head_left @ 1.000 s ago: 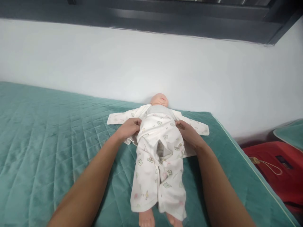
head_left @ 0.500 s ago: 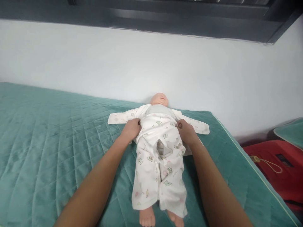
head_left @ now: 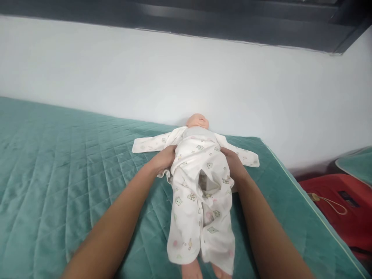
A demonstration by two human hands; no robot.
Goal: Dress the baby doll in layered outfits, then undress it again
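Observation:
A baby doll lies on its back, head toward the wall, in a white printed top with its sleeves spread out. White printed split-crotch baby trousers cover its legs and reach high over the belly. At the left side of the waist, my left hand is closed on the trousers' edge. My right hand grips the same trousers on the right side. The fingertips of both hands are partly hidden against the cloth and the doll's sides. Bare doll feet stick out below the cuffs.
The green quilted bed cover stretches under the doll, its piped edge at the right. A white wall rises close behind the doll's head, below a dark frame. Right of the bed is a red case with a cord.
The doll's hips and trouser legs have shifted a little to the right. Both hands stay at the waist, their fingers now tucked closer against its sides.

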